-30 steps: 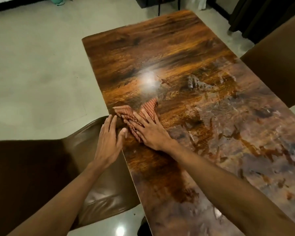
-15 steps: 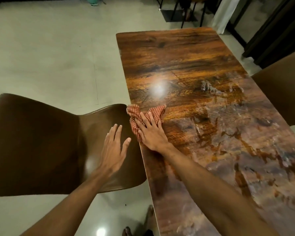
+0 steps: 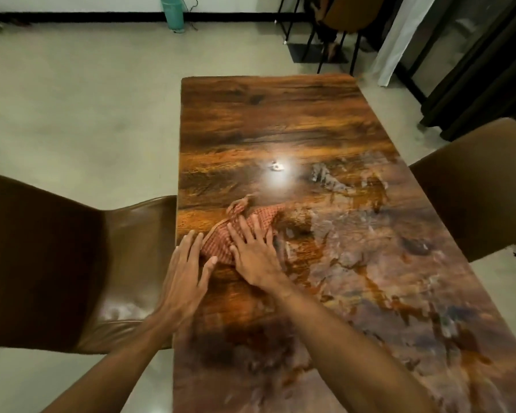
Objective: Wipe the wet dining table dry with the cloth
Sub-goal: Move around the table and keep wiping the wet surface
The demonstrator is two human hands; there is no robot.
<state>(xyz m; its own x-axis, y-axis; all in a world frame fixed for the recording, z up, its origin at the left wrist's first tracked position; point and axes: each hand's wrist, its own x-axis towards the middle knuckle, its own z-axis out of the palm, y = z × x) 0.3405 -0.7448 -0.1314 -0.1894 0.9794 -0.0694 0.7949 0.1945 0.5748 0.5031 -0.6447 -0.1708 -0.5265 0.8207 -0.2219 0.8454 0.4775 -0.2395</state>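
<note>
A red checked cloth [image 3: 221,245] lies bunched on the dark wooden dining table [image 3: 268,114], close to its left edge. My right hand [image 3: 255,256] presses flat on the cloth, fingers spread and pointing away from me. My left hand [image 3: 186,275] lies flat at the table's left edge, fingers apart, with its fingertips touching the cloth's near left side. Pale wet smears [image 3: 370,263] cover the right and near parts of the table top. The far part looks dry, with a lamp glare [image 3: 277,172] in the middle.
A brown leather chair [image 3: 57,263] stands tight against the table's left edge under my left forearm. Another brown chair [image 3: 483,189] is at the right side. On the floor beyond are a teal bin [image 3: 172,12], a further chair [image 3: 343,13] and dark curtains [image 3: 474,70].
My right hand has slid the cloth from the left edge inward to the right. My left hand has moved from the chair seat onto the table edge beside the cloth. The view has tilted up.
</note>
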